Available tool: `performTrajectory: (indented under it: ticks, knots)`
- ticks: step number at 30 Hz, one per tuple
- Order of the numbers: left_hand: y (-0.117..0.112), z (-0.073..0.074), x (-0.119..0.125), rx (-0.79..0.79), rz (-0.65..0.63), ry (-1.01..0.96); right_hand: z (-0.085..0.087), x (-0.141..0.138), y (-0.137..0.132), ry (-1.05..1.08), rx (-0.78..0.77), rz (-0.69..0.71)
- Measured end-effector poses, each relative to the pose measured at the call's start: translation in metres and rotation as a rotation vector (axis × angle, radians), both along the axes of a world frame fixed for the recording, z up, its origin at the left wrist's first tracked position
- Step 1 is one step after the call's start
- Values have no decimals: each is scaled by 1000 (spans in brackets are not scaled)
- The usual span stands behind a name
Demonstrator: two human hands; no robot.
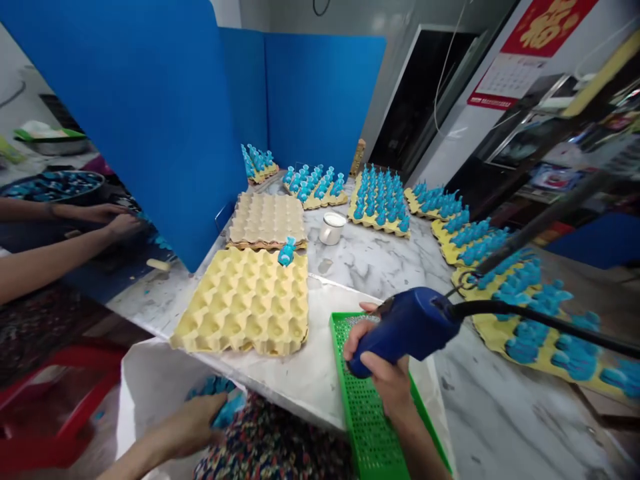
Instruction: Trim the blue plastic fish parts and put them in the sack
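Observation:
In my right hand (385, 373) is a blue electric screwdriver (415, 323), its fingers wrapped round the body, over a green perforated tray (367, 413). Small shiny metal pieces (357, 321) lie in the tray's far end; the tool's tip is hidden. My left hand (193, 423) is low at the table's front edge, by a white sack (143, 380) of blue pieces, closed on a blue figurine (231, 408), partly blurred. A yellow egg tray (240, 300) lies on the table, with one blue figurine (287, 252) standing at its far right corner.
Beige egg trays (267, 217) are stacked behind. Several trays of blue figurines (380, 197) line the back and right side. A white mug (333, 229) stands mid-table. Blue partitions (165, 120) rise at left; beyond them are another person's arms (65, 257). A black cable (540, 312) runs right.

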State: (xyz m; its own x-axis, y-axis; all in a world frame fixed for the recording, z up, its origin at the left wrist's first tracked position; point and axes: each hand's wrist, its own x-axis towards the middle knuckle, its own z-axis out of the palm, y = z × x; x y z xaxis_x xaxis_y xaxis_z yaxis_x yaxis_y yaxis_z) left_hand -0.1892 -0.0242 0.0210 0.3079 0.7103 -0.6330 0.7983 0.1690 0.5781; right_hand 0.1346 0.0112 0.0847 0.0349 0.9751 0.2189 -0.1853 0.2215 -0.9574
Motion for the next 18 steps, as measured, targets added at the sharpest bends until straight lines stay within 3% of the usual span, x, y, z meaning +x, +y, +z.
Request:
performTrajectory:
  ticks: [2, 4, 6, 8, 11, 13, 15, 18]
  knots:
    - [7, 14, -10, 12, -68, 123, -6, 5, 8, 18, 15, -36]
    - [27, 37, -3, 54, -145, 17, -9, 8, 15, 8, 27, -62]
    - [63, 57, 17, 181, -162, -130, -9, 8, 21, 9, 37, -74]
    - [113, 64, 43, 498, 14, -116, -9, 8, 27, 27, 42, -82]
    - [190, 49, 84, 888, 202, 16, -10, 8, 38, 48, 54, -108]
    - [229, 31, 105, 940, 242, 122, -13, 11, 45, 34, 67, -150]
    - [253, 17, 119, 927, 251, 207, -18, 16, 51, 8, 76, -203]
    - [267, 7, 123, 911, 246, 231, -26, 22, 56, -30, 82, -261]
